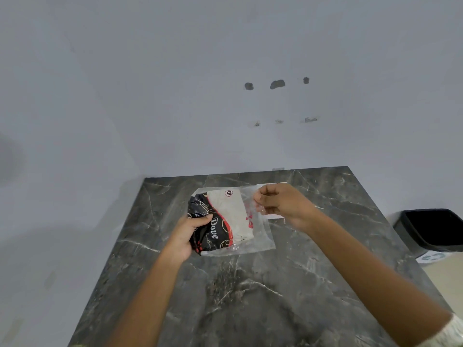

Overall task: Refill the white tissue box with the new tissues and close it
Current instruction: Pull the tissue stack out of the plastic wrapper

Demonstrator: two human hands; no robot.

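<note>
I see the tissue pack [225, 219] held up between my two hands, just above the dark marble table [250, 296]. My left hand [190, 236] grips the pack's near-left end, fingers wrapped under it and the thumb pressed across the black, red-trimmed part of the wrapper beside the word "Dove". My right hand [280, 204] is at the far-right end, fingers curled in and pinching the clear plastic flap [250, 204] of the wrapper, which stands loose past the white tissues inside. So the pack runs on a slant from the left hand, nearer me, to the right hand, farther off, and both hands are touching it.

Behind the right hand, mostly hidden by it and by the clear flap, a pale flat edge [275, 217] lies on the table; I cannot tell whether that is the white tissue box.

Well off to the right of the right forearm, beyond the table's edge, stands a black bin [431, 229] on the floor. A grey wall [175, 96] with a few small chipped holes rises beyond both hands.
</note>
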